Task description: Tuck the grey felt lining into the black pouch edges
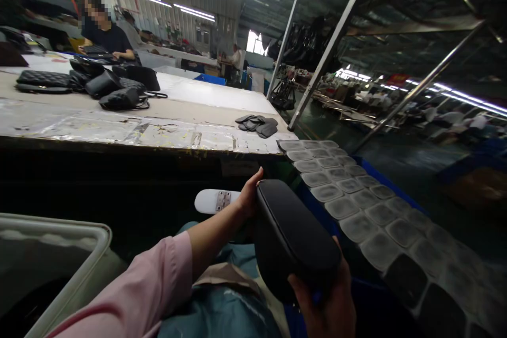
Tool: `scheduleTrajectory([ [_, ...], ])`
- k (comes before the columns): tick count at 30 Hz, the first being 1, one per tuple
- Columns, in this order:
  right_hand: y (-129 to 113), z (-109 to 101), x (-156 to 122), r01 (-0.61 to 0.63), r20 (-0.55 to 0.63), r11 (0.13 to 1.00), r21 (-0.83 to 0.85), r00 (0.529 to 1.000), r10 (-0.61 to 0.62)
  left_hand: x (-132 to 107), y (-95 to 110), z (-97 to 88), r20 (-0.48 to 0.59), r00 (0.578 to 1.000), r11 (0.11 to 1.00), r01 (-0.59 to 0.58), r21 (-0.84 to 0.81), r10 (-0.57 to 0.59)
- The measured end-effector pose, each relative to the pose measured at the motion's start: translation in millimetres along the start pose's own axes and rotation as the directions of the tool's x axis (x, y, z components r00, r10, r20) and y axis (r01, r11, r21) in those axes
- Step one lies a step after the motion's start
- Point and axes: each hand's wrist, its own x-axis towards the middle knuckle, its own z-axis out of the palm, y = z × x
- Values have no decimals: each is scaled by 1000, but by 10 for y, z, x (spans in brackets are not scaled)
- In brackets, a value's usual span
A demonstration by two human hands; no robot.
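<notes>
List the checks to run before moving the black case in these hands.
1. Left hand on the black case: ok, at its far end.
2. Right hand on the case: ok, gripping the near end.
3. Case away from the worktable: ok, held on the near side of its edge.
4. Table's right end free of loose pieces: not ok, dark flat pieces lie there.
5. Case underside: cannot tell, hidden from view.

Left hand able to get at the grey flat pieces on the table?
Probably not while the left hand holds the black case; with it let go, the way to the grey flat pieces looks free.
</notes>
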Motion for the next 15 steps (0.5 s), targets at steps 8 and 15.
scheduleTrajectory([
  [8, -280, -22, -74, 136, 30, 991, -10, 990, -136, -187, -204, -383, 5, 998, 998, 68, 4, -68],
  [15, -393, -112, -68, 478, -3, 876, -73, 878, -479, -336, -164, -377, 41, 998, 999, 48, 5, -48],
])
